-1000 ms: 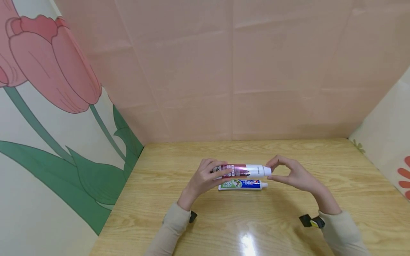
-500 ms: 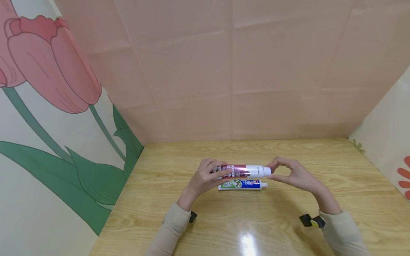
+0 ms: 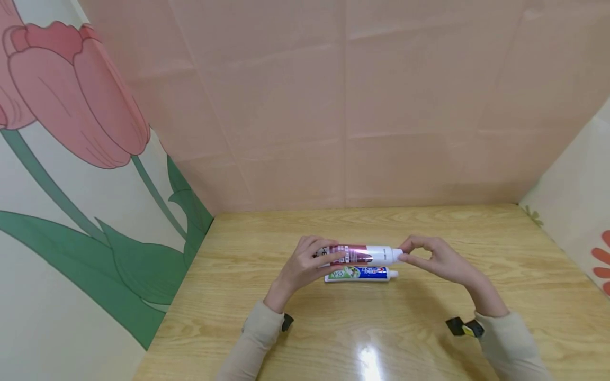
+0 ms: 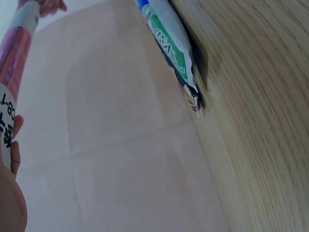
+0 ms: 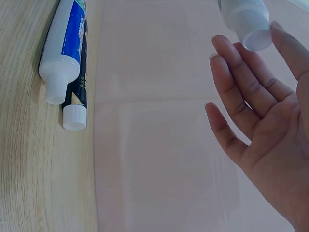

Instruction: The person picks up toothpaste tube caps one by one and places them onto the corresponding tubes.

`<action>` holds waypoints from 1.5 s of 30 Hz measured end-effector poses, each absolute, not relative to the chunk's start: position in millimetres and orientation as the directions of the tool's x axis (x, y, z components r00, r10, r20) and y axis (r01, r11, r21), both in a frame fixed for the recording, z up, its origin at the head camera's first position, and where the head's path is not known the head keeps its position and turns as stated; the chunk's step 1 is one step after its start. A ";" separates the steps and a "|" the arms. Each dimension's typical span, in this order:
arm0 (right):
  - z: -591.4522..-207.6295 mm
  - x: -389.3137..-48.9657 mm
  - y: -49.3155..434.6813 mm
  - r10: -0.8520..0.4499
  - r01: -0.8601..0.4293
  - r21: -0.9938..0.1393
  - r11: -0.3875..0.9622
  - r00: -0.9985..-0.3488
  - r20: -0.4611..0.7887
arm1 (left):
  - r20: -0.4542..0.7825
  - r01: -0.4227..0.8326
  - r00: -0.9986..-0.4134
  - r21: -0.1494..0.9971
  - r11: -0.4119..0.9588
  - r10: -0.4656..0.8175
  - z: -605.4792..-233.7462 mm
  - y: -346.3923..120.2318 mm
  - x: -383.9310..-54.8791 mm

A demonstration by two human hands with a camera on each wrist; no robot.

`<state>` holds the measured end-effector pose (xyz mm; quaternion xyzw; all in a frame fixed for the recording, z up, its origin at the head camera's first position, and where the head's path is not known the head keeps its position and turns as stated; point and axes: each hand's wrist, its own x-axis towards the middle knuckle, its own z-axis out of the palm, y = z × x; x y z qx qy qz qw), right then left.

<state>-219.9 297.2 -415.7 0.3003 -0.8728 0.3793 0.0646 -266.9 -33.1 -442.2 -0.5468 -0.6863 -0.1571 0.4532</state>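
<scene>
My left hand (image 3: 305,264) grips a pink and white toothpaste tube (image 3: 378,255) round its flat end, holding it level above the table. The white cap (image 3: 397,255) points right, and my right hand (image 3: 440,262) pinches it between thumb and index finger. In the right wrist view, the thumb meets the side of the cap (image 5: 257,39), while the other fingers spread below it. A green, blue and white toothpaste tube (image 3: 367,274) lies on the table just nearer than the held one. Beside it lies a black tube with a white cap (image 5: 75,117), hidden in the head view.
The wood-grain table (image 3: 343,328) runs back to a pink covered wall (image 3: 343,106). A panel with a painted tulip (image 3: 81,100) stands on the left, and a white panel with red petals (image 3: 601,255) on the right. Each wrist wears a small black device (image 3: 464,327).
My right thumb has risen from the cap's lower edge onto its side, and the right hand has shifted slightly. My left hand and the toothpaste tube have stayed nearly still.
</scene>
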 end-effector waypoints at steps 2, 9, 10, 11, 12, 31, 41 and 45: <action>-415.0 -219.7 297.4 -0.484 -0.576 -0.622 0.531 -0.808 0.336 | 0.794 0.892 0.014 -0.285 0.352 0.607 -442.2 -32.8 -267.1; -419.3 -223.4 300.4 -0.532 -0.609 -0.616 0.499 -0.777 0.337 | 0.792 0.885 0.033 -0.306 0.350 0.609 -443.1 -32.0 -267.8; -420.0 -224.0 300.8 -0.538 -0.614 -0.616 0.494 -0.772 0.339 | 0.793 0.885 0.037 -0.309 0.349 0.608 -443.2 -31.7 -267.8; -420.4 -224.3 300.9 -0.542 -0.618 -0.615 0.489 -0.768 0.341 | 0.793 0.884 0.041 -0.312 0.348 0.607 -443.1 -31.5 -268.0; -420.5 -224.4 301.0 -0.545 -0.622 -0.614 0.485 -0.765 0.344 | 0.794 0.884 0.044 -0.313 0.346 0.606 -443.0 -31.2 -268.0; -417.4 -220.5 296.5 -0.482 -0.617 -0.596 0.514 -0.782 0.394 | 0.800 0.893 -0.007 -0.265 0.363 0.601 -442.0 -35.4 -265.6; -415.7 -218.9 294.2 -0.461 -0.623 -0.590 0.513 -0.780 0.423 | 0.804 0.910 -0.034 -0.221 0.352 0.594 -441.7 -35.8 -265.0; -416.6 -219.8 295.5 -0.459 -0.636 -0.590 0.498 -0.770 0.443 | 0.803 0.908 -0.040 -0.219 0.356 0.595 -441.4 -35.3 -264.4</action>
